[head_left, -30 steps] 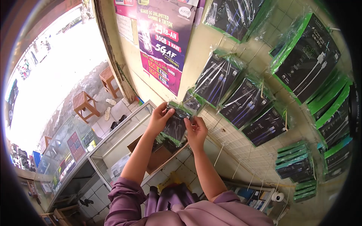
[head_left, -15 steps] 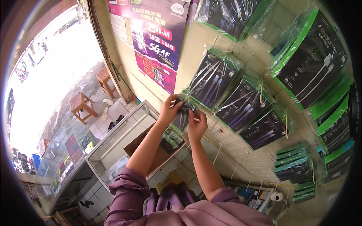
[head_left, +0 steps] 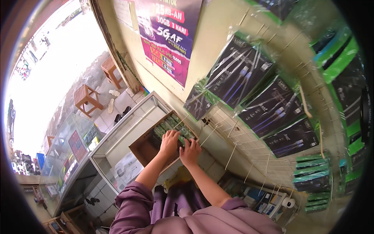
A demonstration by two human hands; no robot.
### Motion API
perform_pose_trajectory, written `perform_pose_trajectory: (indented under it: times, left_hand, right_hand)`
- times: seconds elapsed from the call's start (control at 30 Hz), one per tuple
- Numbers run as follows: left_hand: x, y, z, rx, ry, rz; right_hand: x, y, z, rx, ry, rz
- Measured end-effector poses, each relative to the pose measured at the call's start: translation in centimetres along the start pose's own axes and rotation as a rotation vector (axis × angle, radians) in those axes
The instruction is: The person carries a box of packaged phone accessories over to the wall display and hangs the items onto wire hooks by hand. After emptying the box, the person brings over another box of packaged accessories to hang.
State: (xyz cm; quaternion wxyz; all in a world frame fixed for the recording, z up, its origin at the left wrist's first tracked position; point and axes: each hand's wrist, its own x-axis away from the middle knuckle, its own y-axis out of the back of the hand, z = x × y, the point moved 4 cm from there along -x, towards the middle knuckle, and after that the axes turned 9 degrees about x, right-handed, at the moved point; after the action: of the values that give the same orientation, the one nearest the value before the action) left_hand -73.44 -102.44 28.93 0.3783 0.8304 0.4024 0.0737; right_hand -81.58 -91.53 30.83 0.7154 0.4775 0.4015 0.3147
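An open cardboard box (head_left: 145,149) in front of me holds several cable packets (head_left: 163,125) in clear and green wrapping. My left hand (head_left: 168,143) is over the packets, its fingers bent down around the edge of one. Close on its right, my right hand (head_left: 190,151) has its fingers curled onto the packets at the box's right side. The fingertips are partly hidden among the wrapping. Above the box, a small dark cable packet (head_left: 198,102) hangs on a wall hook, apart from both hands.
Larger cable packets (head_left: 240,70) hang on a wire grid (head_left: 249,156) with bare hooks jutting out. The box stands by a glass display case (head_left: 113,134). A poster (head_left: 167,39) is on the wall. Brown stools (head_left: 86,99) and footwear stand near the doorway.
Both hands have come down from the small packet at the wall hook to the box. That packet now hangs untouched. The view has shifted slightly, bringing the wall packets nearer.
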Motion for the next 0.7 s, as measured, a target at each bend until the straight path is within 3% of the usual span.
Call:
perform_pose_trajectory:
  times: [0.07, 0.2, 0.23, 0.37, 0.47, 0.53, 0.7]
  left_hand:
    - [1.6, -2.1, 1.1, -0.183, -0.011, 0.191]
    - [2.5, -5.1, 2.8, -0.371, -0.116, 0.268]
    - [2.5, -5.8, 3.5, -0.366, -0.115, 0.274]
    - [1.9, -7.0, 4.5, -0.455, -0.15, 0.205]
    - [2.2, -6.9, 4.5, -0.485, -0.145, 0.197]
    - [2.7, -5.8, 3.8, -0.472, -0.178, 0.074]
    - [4.7, -3.0, 5.8, -0.474, -0.053, 0.173]
  right_hand:
    - [1.1, -2.9, -0.7, 0.074, -0.035, 0.118]
    - [0.9, -6.8, -0.3, 0.282, 0.078, 0.257]
    - [0.8, -7.6, -0.1, 0.408, 0.12, 0.27]
    - [0.8, -10.2, -0.5, 0.438, 0.051, 0.297]
    - [0.7, -9.7, 0.1, 0.375, 0.005, 0.313]
    - [1.1, -10.8, 0.1, 0.314, 0.006, 0.371]
    - [2.8, -11.1, 0.8, 0.09, 0.046, 0.381]
